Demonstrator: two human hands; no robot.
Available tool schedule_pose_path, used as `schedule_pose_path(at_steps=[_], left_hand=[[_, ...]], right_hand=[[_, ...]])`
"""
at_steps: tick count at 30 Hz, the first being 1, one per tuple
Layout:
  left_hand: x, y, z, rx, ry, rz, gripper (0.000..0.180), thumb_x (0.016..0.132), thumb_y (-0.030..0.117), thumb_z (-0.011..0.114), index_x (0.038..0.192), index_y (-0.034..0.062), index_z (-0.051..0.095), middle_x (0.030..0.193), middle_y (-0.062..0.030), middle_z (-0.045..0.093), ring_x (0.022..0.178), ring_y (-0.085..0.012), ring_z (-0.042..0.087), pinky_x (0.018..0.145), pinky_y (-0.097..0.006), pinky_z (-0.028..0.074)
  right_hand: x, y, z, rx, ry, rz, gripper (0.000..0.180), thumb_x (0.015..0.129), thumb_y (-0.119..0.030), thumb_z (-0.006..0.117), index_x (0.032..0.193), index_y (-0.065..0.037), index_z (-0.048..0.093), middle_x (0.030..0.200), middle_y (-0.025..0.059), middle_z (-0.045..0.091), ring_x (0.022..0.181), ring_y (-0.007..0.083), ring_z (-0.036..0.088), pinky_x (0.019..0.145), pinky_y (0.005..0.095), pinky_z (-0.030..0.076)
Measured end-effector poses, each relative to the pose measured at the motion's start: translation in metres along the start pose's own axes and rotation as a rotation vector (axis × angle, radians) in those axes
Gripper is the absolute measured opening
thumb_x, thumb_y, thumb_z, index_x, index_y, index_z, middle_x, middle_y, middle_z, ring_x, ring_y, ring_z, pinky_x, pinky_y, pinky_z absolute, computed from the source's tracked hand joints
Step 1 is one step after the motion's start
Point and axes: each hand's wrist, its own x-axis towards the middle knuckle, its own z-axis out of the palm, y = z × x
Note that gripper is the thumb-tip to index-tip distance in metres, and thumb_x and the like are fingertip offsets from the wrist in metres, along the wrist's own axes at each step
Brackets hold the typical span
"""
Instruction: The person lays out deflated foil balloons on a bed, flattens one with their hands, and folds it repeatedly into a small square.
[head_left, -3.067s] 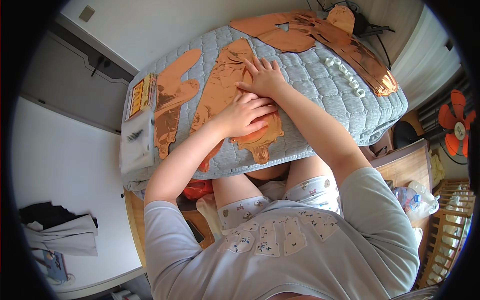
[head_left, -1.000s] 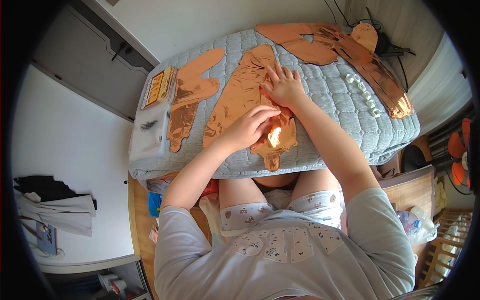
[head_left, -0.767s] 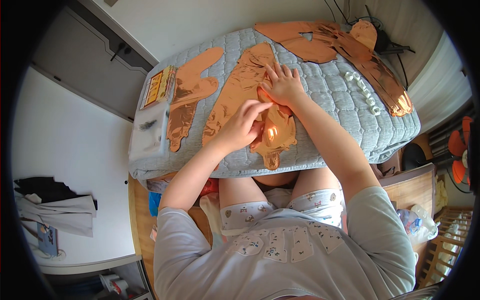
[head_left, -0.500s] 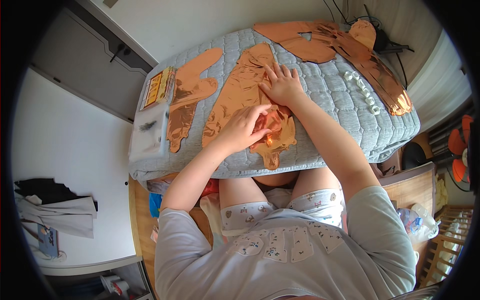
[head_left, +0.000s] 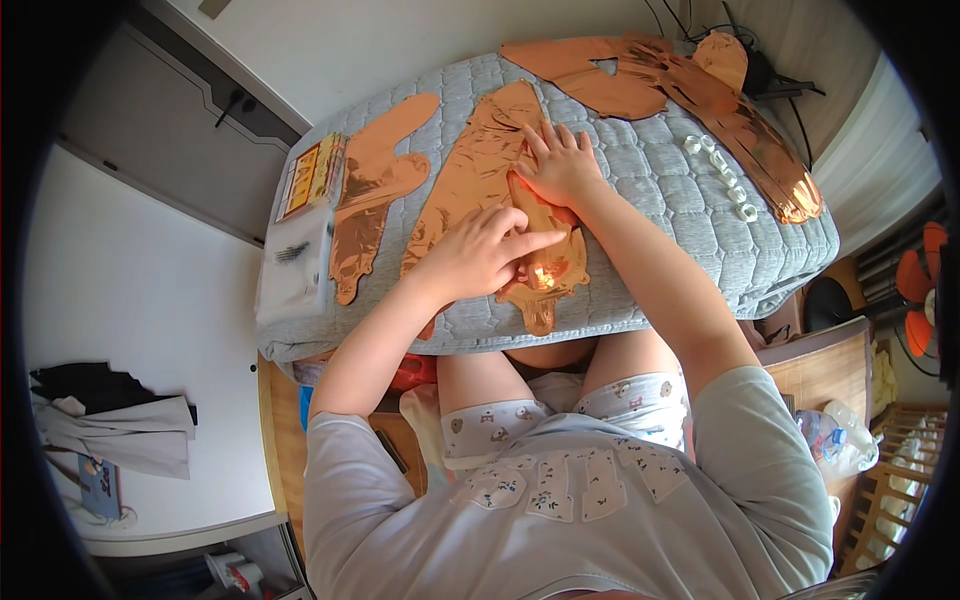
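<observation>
L hand (head_left: 485, 248) is half closed: 1 finger stretched to the right over the small foil piece (head_left: 540, 300), the others curled; can't tell if any foil's pinched, thumb's mostly hidden. R hand (head_left: 562, 170) is open, fingers spread, palm down at the foil's upper part, gripping nothing. Change vs. approx. 0.5 s ago: L fingers & thumb were spread apart, now it's that 1 finger reaching across; R hand hasn't really shifted. Prob. means R is anchoring while L works the lower half. The foil's on the bed (head_left: 650, 170), close to its near edge, running under both hands. Looks shiny copper, thin & flat-ish, w/ a rounded lower end, small nubs at the sides, a tab pointing at the person; reddish patches by both hands (prob. reflections), bright glare on the lower half. Just L of it: a long, wrinkled foil strip (head_left: 475, 160); further L, a curvy foil piece (head_left: 380, 175), then a colourful packet (head_left: 312, 178) & a clear bag (head_left: 295, 280). Far R: a big foil piece (head_left: 745, 125), w/ white rings (head_left: 721, 178) nearby.
</observation>
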Motion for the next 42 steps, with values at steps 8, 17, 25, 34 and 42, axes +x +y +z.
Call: schedule_pose_path(at_steps=[8, 17, 25, 34, 42], left_hand=[[0.001, -0.003, -0.021, -0.040, -0.246, 0.033, 0.016, 0.076, 0.012, 0.077, 0.091, 0.0148, 0.071, 0.094, -0.0029, 0.055, 0.094, -0.0222, 0.062, 0.083, -0.039, 0.050], [-0.005, 0.008, -0.019, -0.075, -0.155, 0.037, 0.037, 0.088, 0.028, 0.076, 0.124, 0.0192, 0.070, 0.103, -0.0014, 0.068, 0.097, -0.0213, 0.068, 0.089, -0.038, 0.051], [-0.002, 0.002, 0.011, -0.392, -0.173, -0.218, 0.049, 0.095, 0.024, 0.072, 0.141, 0.0173, 0.059, 0.112, -0.0048, 0.071, 0.100, -0.0269, 0.068, 0.094, -0.042, 0.051], [-0.005, -0.013, 0.019, -0.215, -0.029, -0.367, 0.058, 0.080, 0.040, 0.085, 0.127, 0.0124, 0.063, 0.112, -0.0071, 0.069, 0.116, -0.0284, 0.062, 0.106, -0.046, 0.043], [0.005, -0.019, 0.014, -0.058, -0.132, -0.409, 0.068, 0.066, 0.057, 0.088, 0.112, 0.0106, 0.067, 0.110, -0.0074, 0.072, 0.117, -0.0276, 0.063, 0.119, -0.052, 0.035]], right_hand=[[0.000, -0.001, 0.001, -0.022, 0.025, 0.000, 0.078, 0.103, -0.064, 0.036, 0.165, -0.018, 0.024, 0.169, 0.0122, 0.027, 0.155, 0.0326, 0.026, 0.125, 0.0587, 0.017], [-0.001, -0.002, -0.001, -0.020, 0.028, -0.007, 0.077, 0.103, -0.064, 0.036, 0.165, -0.018, 0.025, 0.169, 0.0126, 0.026, 0.155, 0.0331, 0.026, 0.125, 0.0593, 0.018], [0.000, -0.001, -0.001, -0.031, 0.040, -0.003, 0.077, 0.103, -0.064, 0.036, 0.164, -0.018, 0.026, 0.169, 0.0130, 0.027, 0.155, 0.0336, 0.026, 0.125, 0.0596, 0.018], [0.000, -0.001, -0.002, 0.007, -0.008, -0.001, 0.079, 0.103, -0.064, 0.035, 0.166, -0.019, 0.023, 0.170, 0.0132, 0.025, 0.157, 0.0331, 0.021, 0.126, 0.0579, 0.012], [0.000, -0.001, 0.002, -0.021, 0.041, -0.001, 0.078, 0.102, -0.065, 0.038, 0.164, -0.019, 0.026, 0.169, 0.0131, 0.028, 0.155, 0.0332, 0.026, 0.124, 0.0589, 0.018]])
